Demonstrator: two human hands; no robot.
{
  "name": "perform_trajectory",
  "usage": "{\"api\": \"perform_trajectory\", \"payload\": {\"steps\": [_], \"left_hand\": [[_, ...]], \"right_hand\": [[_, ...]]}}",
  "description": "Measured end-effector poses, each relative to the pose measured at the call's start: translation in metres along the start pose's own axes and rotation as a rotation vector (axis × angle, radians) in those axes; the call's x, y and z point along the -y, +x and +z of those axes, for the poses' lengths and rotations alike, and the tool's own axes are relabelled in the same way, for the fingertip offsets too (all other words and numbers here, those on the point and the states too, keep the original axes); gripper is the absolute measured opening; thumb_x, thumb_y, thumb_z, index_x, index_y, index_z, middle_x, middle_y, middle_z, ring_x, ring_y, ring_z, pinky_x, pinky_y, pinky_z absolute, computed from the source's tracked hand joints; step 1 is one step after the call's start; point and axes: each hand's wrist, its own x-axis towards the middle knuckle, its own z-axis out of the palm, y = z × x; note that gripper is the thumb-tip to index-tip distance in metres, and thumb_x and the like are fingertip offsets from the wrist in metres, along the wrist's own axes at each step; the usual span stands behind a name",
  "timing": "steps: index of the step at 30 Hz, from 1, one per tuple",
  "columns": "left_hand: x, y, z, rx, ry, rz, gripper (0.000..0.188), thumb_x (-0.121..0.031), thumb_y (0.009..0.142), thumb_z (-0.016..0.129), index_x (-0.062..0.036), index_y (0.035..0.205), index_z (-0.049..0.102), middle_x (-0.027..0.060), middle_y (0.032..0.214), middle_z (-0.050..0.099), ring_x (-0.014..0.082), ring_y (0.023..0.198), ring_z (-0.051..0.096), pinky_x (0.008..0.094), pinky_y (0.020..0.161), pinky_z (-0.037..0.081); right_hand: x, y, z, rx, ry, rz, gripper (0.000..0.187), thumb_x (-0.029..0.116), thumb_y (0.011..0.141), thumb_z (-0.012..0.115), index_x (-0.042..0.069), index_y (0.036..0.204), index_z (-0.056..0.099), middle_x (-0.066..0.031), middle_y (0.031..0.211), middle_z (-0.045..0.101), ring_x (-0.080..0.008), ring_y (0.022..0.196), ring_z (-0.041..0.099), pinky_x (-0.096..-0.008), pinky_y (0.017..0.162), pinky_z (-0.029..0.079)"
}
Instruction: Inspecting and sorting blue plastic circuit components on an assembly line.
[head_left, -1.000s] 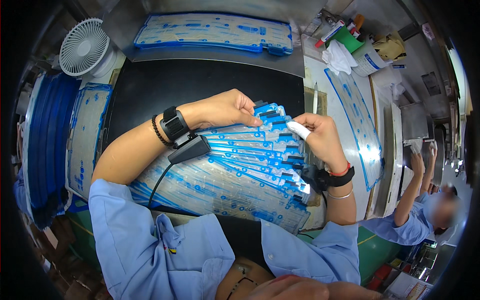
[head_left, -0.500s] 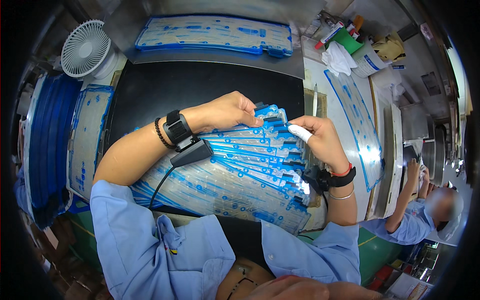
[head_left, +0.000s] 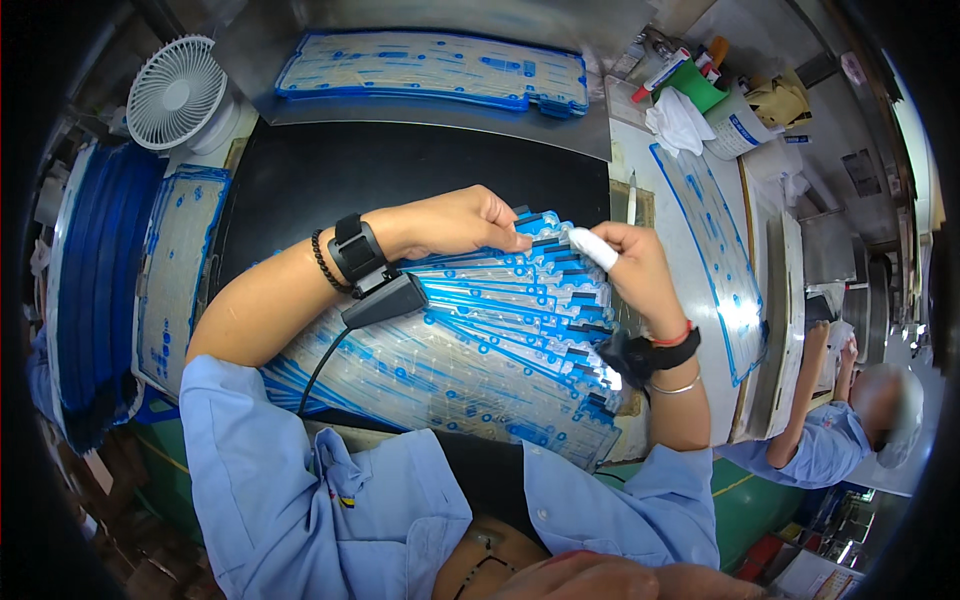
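Observation:
A fanned stack of thin clear-and-blue plastic sheets point(head_left: 500, 295), like flexible membrane circuits, spreads under my hands. Dark tabs step down along its right ends. My left hand point(head_left: 465, 222) is closed on the upper right end of the fan, thumb pressed near the tabs. My right hand point(head_left: 635, 265) is beside those tabs, fingers drawn together, a white cover on one digit whose tip is at the top sheets' edge. Whatever lies between its fingertips is hidden. More flat sheets point(head_left: 430, 375) lie below the fan, nearer my body.
Beyond the black work mat point(head_left: 400, 165) lies another sheet stack point(head_left: 430, 72). More sheets lie left point(head_left: 180, 280) and right point(head_left: 710, 260). A white fan point(head_left: 175, 95), a pen point(head_left: 632, 200), tissue point(head_left: 678, 120) and a white tub point(head_left: 735, 125) stand around. A co-worker point(head_left: 850, 420) sits right.
My right hand has shifted slightly up and left, its white-covered digit now higher at the tabs. My left hand keeps its hold on the fan. The co-worker's arms have moved a little.

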Motion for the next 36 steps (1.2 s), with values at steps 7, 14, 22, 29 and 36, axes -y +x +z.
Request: {"api": "perform_trajectory", "payload": {"steps": [7,14,22,29,36], "left_hand": [[0.0,0.002,-0.001,-0.014,0.049,-0.018,0.022,-0.021,0.082,0.074,0.0005,0.086,0.071,0.0128,0.077,0.071,0.0127,0.064,0.068,0.0199,0.059,0.051],[0.0,-0.005,-0.008,0.033,0.168,-0.039,0.02,-0.02,0.081,0.074,-0.0007,0.088,0.072,0.0102,0.078,0.071,0.0116,0.066,0.067,0.0201,0.061,0.051],[0.004,-0.006,-0.006,0.0,0.157,-0.084,0.018,-0.019,0.083,0.072,-0.0019,0.09,0.072,0.0084,0.081,0.071,0.0104,0.069,0.067,0.0202,0.064,0.051],[0.003,-0.003,-0.011,0.027,0.093,-0.079,0.022,-0.019,0.081,0.074,-0.0003,0.093,0.072,0.011,0.083,0.072,0.0132,0.069,0.068,0.0201,0.065,0.051],[0.006,0.001,-0.014,0.116,0.016,-0.055,0.021,-0.018,0.081,0.074,-0.0003,0.091,0.072,0.0105,0.081,0.071,0.013,0.069,0.068,0.0194,0.066,0.05]], "right_hand": [[0.0,-0.001,0.008,-0.061,0.028,-0.039,0.011,0.009,0.084,0.069,-0.001,0.088,0.069,-0.003,0.076,0.067,-0.0059,0.068,0.058,-0.0209,0.062,0.045],[0.001,-0.007,0.004,0.003,0.126,-0.035,0.015,0.007,0.085,0.068,-0.001,0.098,0.068,-0.0049,0.087,0.068,-0.0084,0.079,0.062,-0.0225,0.071,0.05],[-0.002,-0.006,0.006,0.01,0.164,-0.051,0.023,0.009,0.085,0.069,-0.002,0.104,0.066,-0.0058,0.09,0.069,-0.0093,0.082,0.063,-0.0226,0.073,0.051],[-0.008,-0.003,0.007,-0.01,0.166,-0.029,0.024,0.009,0.085,0.069,-0.002,0.106,0.065,-0.0068,0.092,0.069,-0.0093,0.082,0.063,-0.0226,0.073,0.051],[-0.029,0.008,-0.041,-0.52,-0.79,-0.378,0.028,0.007,0.083,0.063,0.005,0.11,0.063,-0.0168,0.093,0.067,-0.0311,0.08,0.065,-0.0379,0.069,0.051]]}}
